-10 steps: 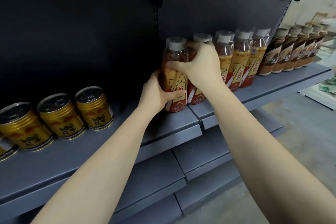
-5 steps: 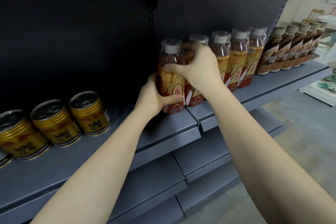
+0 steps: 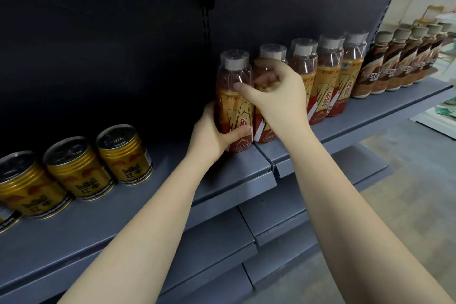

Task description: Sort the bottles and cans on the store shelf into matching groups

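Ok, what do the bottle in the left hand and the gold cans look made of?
The bottle gripped by the left hand looks like clear glossy plastic: liquid shows through its neck above a printed wrap. The gold cans look like metal, with ribbed shiny walls and pull-tab lids.

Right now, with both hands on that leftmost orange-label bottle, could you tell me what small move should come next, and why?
Probably let go of it. The leftmost orange-label bottle stands upright on the shelf, right beside its matching row. The left hand grips its base, while the right hand rests loosely at its shoulder. It looks placed, so release should be safe.
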